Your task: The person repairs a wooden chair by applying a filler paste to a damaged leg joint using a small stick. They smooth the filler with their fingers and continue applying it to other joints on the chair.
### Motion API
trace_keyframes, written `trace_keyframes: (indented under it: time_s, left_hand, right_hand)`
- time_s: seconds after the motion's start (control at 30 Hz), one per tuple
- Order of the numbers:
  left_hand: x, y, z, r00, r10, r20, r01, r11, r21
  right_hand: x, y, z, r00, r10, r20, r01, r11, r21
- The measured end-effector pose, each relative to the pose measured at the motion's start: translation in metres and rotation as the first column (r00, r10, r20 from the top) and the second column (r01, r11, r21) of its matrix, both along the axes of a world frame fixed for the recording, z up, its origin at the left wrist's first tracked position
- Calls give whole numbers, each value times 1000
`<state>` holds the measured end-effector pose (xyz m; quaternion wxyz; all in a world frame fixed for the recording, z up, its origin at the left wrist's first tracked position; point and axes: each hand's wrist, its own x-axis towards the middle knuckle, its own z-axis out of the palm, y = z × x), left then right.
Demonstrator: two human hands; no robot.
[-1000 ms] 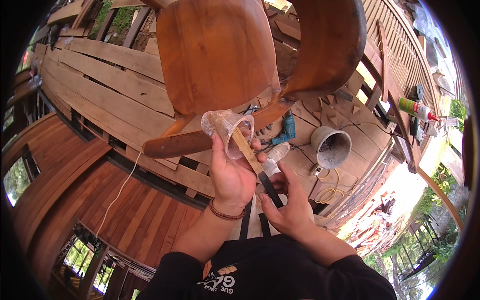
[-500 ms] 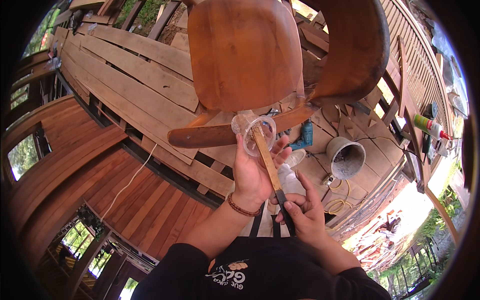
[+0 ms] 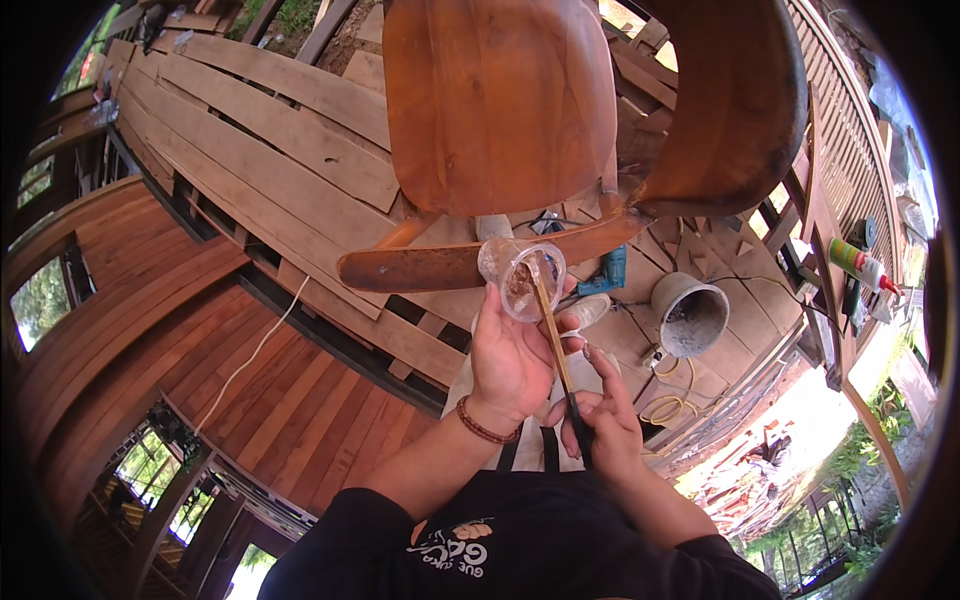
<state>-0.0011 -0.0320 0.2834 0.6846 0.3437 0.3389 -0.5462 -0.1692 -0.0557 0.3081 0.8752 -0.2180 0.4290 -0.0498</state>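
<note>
My left hand (image 3: 515, 360) holds a clear plastic cup (image 3: 497, 262), tilted so its mouth faces me, with some brownish residue inside. In my right hand (image 3: 605, 420) is a thin flat stick (image 3: 556, 345), wooden-coloured along its length and black at the end I grip. Its far tip reaches into the cup's mouth. Just beyond the cup is a brown wooden chair, its seat (image 3: 505, 110) facing up, its curved backrest (image 3: 735, 110) to the right and an armrest (image 3: 410, 268) crossing behind the cup.
A teal power drill (image 3: 610, 270) lies beneath the chair arm. Right of it stands a grey bucket (image 3: 690, 315), with a yellow cord (image 3: 668, 408) coiled nearby. A green-and-white bottle with a red tip (image 3: 858, 262) is at the far right. Loose planks (image 3: 280, 130) cover the left side.
The cup has shifted slightly right. The stick has turned from its flat face to its narrow edge, its tip still in the cup. The view has moved a little against the chair.
</note>
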Motion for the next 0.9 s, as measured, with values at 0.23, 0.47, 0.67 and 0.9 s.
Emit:
trace_keyframes:
  time_s: [0.23, 0.47, 0.67, 0.9]
  left_hand:
    - [-11, 12, -8, 996, 30, -80, -43, 985, -167]
    - [-8, 9, -5, 997, 33, -65, -43, 987, -153]
    - [-9, 2, -6, 998, 63, 6, -62, 992, -107]
    - [6, 1, -12, 994, 104, 11, -103, 992, -67]
  right_hand:
    - [-11, 12, -23, 978, -70, 194, 38, 985, 166]
    - [-8, -13, -30, 971, 34, -237, -195, 687, -700]
    - [16, -4, 6, 966, 94, -242, -194, 882, -430]
    - [-3, 0, 4, 954, 169, -247, -275, 821, -500]
